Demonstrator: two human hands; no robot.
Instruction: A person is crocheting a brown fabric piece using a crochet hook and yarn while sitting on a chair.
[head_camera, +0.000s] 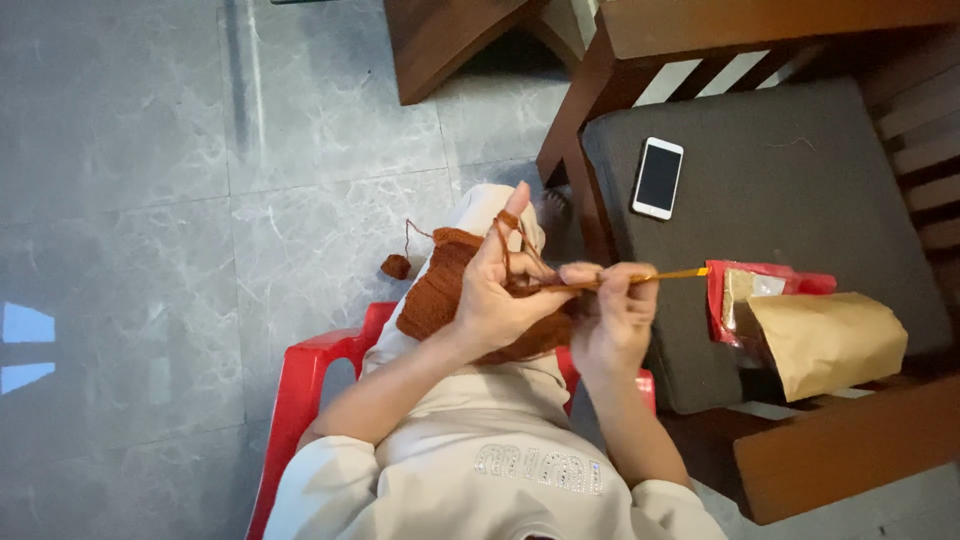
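Note:
My left hand holds a rust-brown crocheted piece over my lap, with the brown yarn looped over my raised forefinger. My right hand is shut on a yellow crochet hook, whose tip goes into the work near my left thumb. The hook's handle sticks out to the right. A strand of yarn runs down to a small brown yarn ball on the floor. I sit on a red plastic chair in light beige clothes.
A wooden armchair with a dark grey cushion stands right beside me. On it lie a white phone, a red packet and a brown paper bag. Grey marble floor tiles spread to the left. More wooden furniture stands ahead.

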